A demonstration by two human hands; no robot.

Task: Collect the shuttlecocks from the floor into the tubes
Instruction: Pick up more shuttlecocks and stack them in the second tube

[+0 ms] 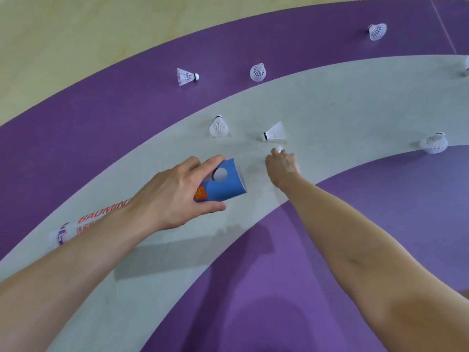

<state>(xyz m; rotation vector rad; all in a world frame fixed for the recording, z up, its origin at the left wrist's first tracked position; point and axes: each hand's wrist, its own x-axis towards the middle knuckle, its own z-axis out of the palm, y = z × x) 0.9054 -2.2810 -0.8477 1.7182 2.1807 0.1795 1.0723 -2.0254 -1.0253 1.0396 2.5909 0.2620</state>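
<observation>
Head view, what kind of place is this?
Most likely an indoor badminton court or sports hall: purple-and-grey sports flooring, white shuttlecocks scattered over it, and a blue-ended tube lettered "BADMIN", partly hidden, held in the left hand.

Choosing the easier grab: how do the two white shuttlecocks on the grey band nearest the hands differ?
The left white mesh-skirted shuttlecock stands on its skirt, cork up; the right white shuttlecock lies on its side, cork pointing left. The right one sits just beyond the right hand; the left one farther off. Both have dark-banded corks.
</observation>
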